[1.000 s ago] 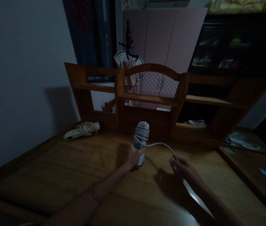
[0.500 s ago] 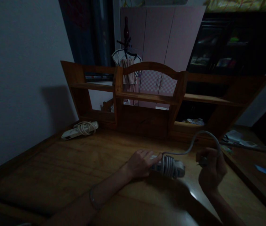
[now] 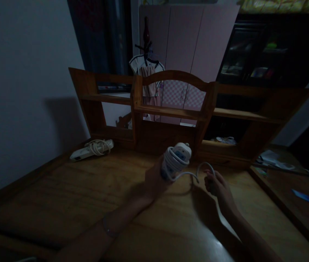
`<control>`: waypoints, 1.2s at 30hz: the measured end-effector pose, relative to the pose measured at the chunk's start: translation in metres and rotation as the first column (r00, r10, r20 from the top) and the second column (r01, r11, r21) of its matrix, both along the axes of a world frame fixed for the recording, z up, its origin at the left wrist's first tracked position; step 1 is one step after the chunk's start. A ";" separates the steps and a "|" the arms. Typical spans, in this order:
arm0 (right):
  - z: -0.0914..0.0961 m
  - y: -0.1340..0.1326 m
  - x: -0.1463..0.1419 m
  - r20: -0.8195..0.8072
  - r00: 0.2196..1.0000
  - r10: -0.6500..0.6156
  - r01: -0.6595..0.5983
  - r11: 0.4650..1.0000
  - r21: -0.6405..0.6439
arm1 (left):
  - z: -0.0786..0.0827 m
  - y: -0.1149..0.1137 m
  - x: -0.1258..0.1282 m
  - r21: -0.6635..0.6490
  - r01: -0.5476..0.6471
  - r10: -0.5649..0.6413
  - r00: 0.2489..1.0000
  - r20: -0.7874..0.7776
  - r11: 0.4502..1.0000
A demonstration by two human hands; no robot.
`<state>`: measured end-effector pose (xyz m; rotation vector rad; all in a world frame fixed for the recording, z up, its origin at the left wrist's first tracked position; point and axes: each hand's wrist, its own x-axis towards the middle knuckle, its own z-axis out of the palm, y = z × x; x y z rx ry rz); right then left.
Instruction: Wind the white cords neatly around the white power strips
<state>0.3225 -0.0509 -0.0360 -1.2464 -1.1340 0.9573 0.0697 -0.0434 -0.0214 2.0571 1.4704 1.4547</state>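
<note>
My left hand [image 3: 154, 179] is closed around the lower end of a white power strip [image 3: 176, 157], holding it tilted up above the wooden desk [image 3: 88, 196]. The strip's white cord [image 3: 195, 173] is wound several times round its body. A short free length loops to the right into my right hand [image 3: 217, 186], whose fingers are closed on the cord's end. The plug itself is hidden in that hand. The room is dim.
A second white power strip [image 3: 90, 150] with its cord coiled on top lies at the desk's back left by the wall. A wooden shelf unit [image 3: 170, 111] stands along the desk's back edge. Papers [image 3: 273, 160] lie at the right; a pink wardrobe [image 3: 189, 40] stands behind.
Half a second ago the strip lay flat on the desk with a long cord arc up to my right hand. Now the strip is raised upright and the free cord is shorter.
</note>
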 end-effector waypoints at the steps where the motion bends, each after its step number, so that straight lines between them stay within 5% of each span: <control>1: 0.000 -0.002 -0.004 0.042 0.999 0.030 -0.030 1.000 0.006 | 0.000 0.004 -0.003 -0.053 -0.022 0.025 0.998 0.061 0.998; 6: -0.002 -0.004 -0.011 0.162 0.979 0.123 -0.121 0.992 -0.021 | -0.011 0.022 -0.007 -0.116 -0.013 0.053 0.937 0.344 0.993; 11: -0.013 0.005 -0.003 0.317 0.945 0.084 -0.085 0.996 -0.010 | -0.019 0.033 -0.001 -0.185 0.111 0.025 0.792 0.609 0.976; 17: -0.015 0.004 0.000 0.455 0.890 0.014 -0.068 0.993 0.101 | -0.027 0.040 -0.004 -0.282 0.210 0.056 0.702 0.710 0.936; 27: -0.016 0.013 0.019 0.782 0.601 -0.165 -0.106 0.953 0.282 | -0.019 0.027 0.004 -0.214 0.246 -0.061 0.778 0.626 0.945; 36: -0.020 0.012 0.026 0.914 0.340 -0.220 -0.089 0.960 0.264 | -0.014 0.018 0.004 -0.108 0.226 -0.174 0.917 0.359 0.968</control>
